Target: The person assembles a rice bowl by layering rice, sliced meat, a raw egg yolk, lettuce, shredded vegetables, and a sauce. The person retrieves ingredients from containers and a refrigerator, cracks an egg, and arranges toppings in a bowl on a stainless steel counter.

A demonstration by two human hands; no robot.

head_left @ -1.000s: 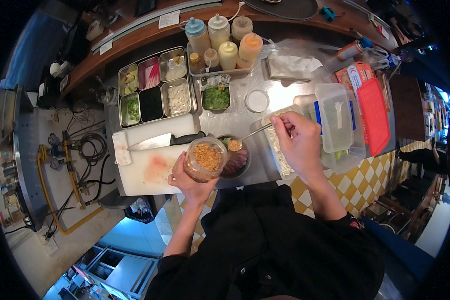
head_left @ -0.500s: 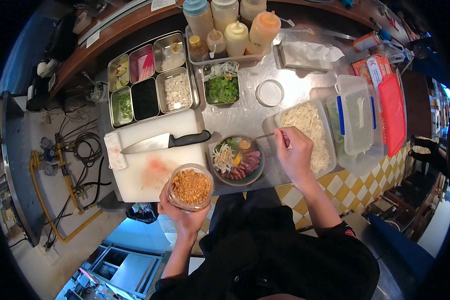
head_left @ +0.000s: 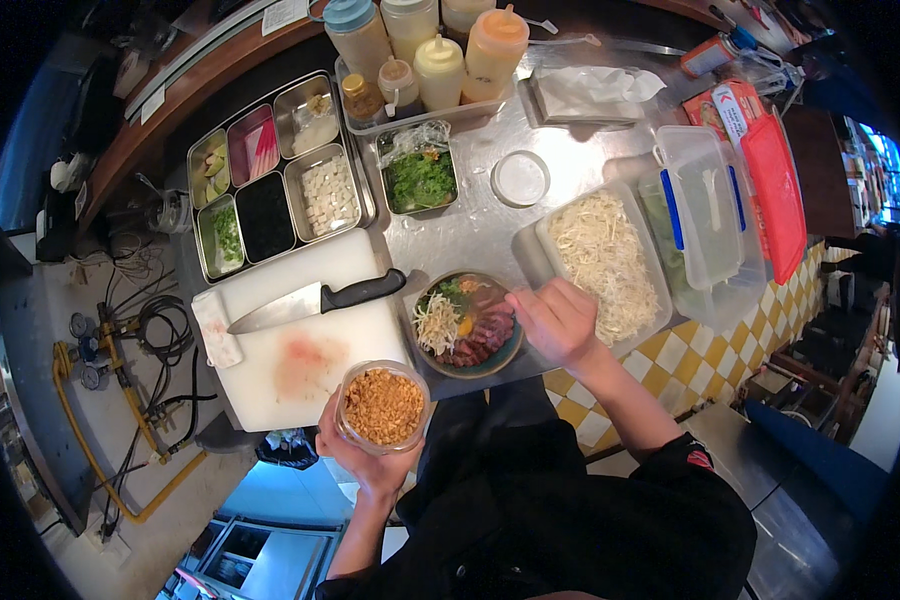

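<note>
My left hand [head_left: 370, 460] is wrapped round a clear round jar [head_left: 382, 448] full of golden-brown crispy flakes [head_left: 382, 406], held just off the counter's front edge. Over the right rim of a dark bowl [head_left: 518, 345], my right hand [head_left: 560, 320] is closed on a spoon, now mostly hidden by the fingers and blurred. The bowl holds sliced pink-centred meat [head_left: 485, 335], bean sprouts [head_left: 437, 323], green herbs and a small yellow-orange piece [head_left: 465, 326].
On the left lies a white cutting board [head_left: 280, 390] with a knife [head_left: 320, 300] and folded cloth [head_left: 216, 328]. Behind are metal ingredient pans [head_left: 270, 180], a herb pan [head_left: 417, 175] and sauce bottles [head_left: 440, 70]. A noodle-like sprout tub [head_left: 610, 270] and lidded plastic boxes [head_left: 705, 220] stand right.
My right hand has moved left and down to the bowl's rim, and the spoon's handle no longer shows clearly. The jar stays beside the bowl in my left hand. The view has shifted slightly.
</note>
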